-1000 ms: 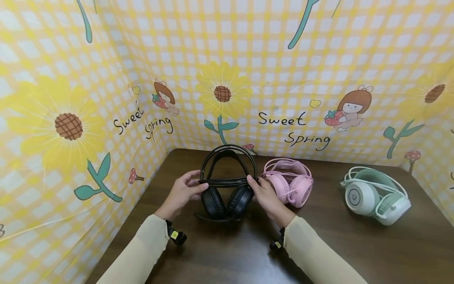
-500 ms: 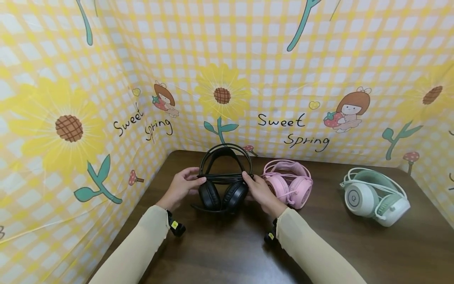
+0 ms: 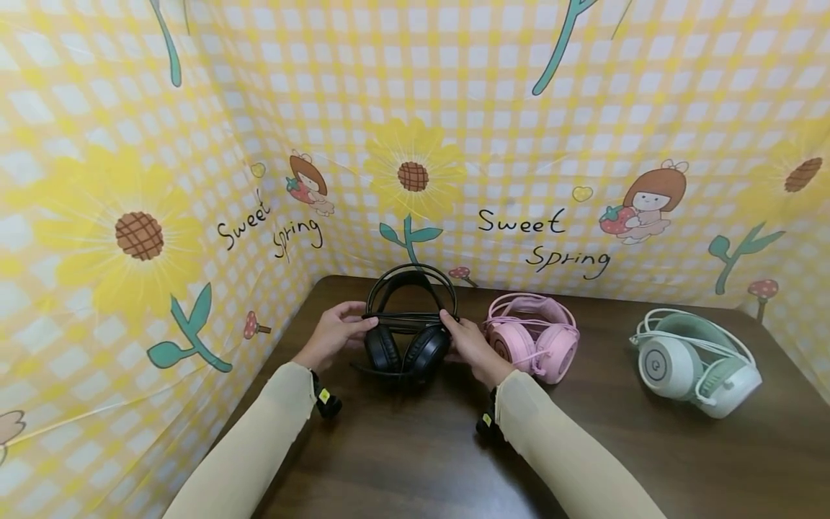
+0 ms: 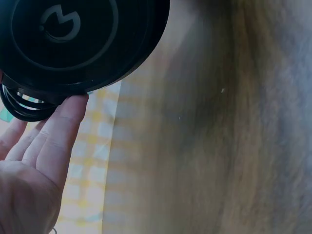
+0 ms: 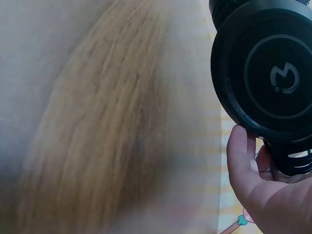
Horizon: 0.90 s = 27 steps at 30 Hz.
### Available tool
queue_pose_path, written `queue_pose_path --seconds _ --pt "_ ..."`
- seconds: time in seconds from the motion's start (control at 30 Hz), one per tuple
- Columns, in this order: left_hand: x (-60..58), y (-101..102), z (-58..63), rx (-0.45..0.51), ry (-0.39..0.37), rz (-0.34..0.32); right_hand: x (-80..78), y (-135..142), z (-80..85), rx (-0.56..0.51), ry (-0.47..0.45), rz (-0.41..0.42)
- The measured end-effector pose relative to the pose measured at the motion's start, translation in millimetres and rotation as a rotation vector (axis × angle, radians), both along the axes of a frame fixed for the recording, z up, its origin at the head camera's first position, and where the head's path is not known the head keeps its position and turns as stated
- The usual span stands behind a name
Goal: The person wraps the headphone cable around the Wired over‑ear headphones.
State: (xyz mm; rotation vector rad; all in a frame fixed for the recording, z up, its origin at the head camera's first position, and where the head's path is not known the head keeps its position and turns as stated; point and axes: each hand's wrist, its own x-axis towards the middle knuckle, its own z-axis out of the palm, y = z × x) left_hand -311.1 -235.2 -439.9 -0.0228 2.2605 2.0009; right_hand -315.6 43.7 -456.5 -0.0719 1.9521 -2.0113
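A black headset (image 3: 424, 353) with padded ear cups, a thin double headband and a microphone boom (image 3: 372, 371) is between both hands near the back of the table. Its coiled black cable (image 3: 408, 322) runs across it above the cups. My left hand (image 3: 333, 333) grips the left side, thumb in front and fingers behind. On the opposite side my right hand (image 3: 476, 346) holds it the same way. Each wrist view shows an outer ear cup (image 4: 92, 53) with a logo, fingertips at its edge. Whether the headset touches the table cannot be told.
Just right of my right hand sits a pink headset (image 3: 556, 349) with its cable wound round it. Farther right lies a white-and-green headset (image 3: 668, 367). The brown wooden table (image 3: 415, 461) meets a yellow checked cloth (image 3: 519, 158) at the back and left.
The black headset has shifted slightly back and to the left, away from the pink one, with both hands still holding it. The other two headsets have stayed in place.
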Motion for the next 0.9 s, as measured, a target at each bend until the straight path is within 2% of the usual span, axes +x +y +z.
queue_pose_path --seconds 0.3,0.4,0.53,0.6,0.63,0.9 --pt "-14.7 -8 -5.8 -0.014 -0.029 0.032 -14.0 -11 -6.7 -0.007 -0.027 -0.049" --pt "-18.6 -12 -6.4 -0.012 -0.048 0.042 -11.6 -14 1.0 -0.009 -0.035 -0.037" --pt "-26.6 -16 -12.3 0.002 -0.059 0.039 -17.9 -18 -3.4 -0.01 -0.05 -0.025" --pt "-29.5 -18 -14.7 0.013 -0.066 0.038 -25.4 -21 -13.4 -0.007 -0.053 -0.031" --pt "-32.1 -20 -19.1 0.023 -0.063 0.04 -26.3 -22 -13.3 -0.002 -0.055 -0.029" --pt "-43.2 -29 -24.3 0.077 -0.085 0.013 -34.4 -28 -9.2 0.03 -0.069 -0.028"
